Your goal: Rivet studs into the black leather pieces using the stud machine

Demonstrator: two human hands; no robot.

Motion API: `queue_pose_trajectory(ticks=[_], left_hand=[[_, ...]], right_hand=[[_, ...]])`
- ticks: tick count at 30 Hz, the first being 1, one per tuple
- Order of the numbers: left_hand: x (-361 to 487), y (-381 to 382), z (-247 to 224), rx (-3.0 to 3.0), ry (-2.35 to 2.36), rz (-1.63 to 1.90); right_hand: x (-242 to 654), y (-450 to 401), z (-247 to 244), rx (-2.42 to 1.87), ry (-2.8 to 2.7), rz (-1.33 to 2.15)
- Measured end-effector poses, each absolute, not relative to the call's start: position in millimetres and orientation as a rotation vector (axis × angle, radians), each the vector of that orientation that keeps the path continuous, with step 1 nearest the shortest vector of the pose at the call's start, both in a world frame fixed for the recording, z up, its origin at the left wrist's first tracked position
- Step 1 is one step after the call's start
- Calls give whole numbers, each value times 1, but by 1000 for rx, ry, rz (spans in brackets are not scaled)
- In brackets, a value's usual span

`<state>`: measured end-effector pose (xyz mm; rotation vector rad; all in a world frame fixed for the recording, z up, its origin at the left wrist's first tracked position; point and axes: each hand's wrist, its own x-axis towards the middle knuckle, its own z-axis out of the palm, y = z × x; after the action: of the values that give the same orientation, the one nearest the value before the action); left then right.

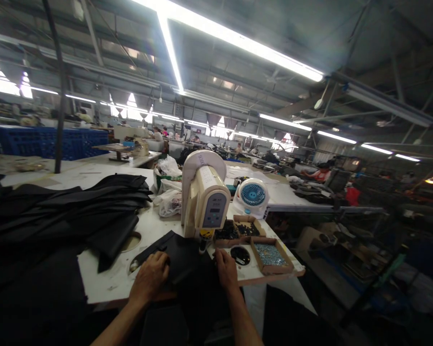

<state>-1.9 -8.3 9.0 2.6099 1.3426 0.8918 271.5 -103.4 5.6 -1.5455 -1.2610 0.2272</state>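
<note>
A black fabric piece [183,257] lies under the working head of a cream button-setting machine [212,202] and hangs over the table's front edge. My left hand [151,276] rests on its left part, fingers curled over the cloth. Just right of the machine's lower tip [202,246], my right hand [225,269] is closed at the fabric's right edge; its fingertips are partly hidden. Close by on the right, an open cardboard box [289,263] holds many small bluish metal pieces. Behind it, smaller boxes hold dark little parts [248,228].
Black cut fabric [65,211] is heaped at the left. A white fan with blue blades [252,194] and plastic bags [169,199] stand behind. The white tabletop [104,281] has a round hole [240,255] near my right hand. Blue crates [39,142] stand far left.
</note>
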Motion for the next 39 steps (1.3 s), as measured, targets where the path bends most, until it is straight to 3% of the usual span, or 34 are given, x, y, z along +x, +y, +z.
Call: queue_pose_trajectory(ticks=[39], left_hand=[[5, -6, 5, 2694, 1366, 851]], right_hand=[[278, -109, 12, -1574, -1228, 200]])
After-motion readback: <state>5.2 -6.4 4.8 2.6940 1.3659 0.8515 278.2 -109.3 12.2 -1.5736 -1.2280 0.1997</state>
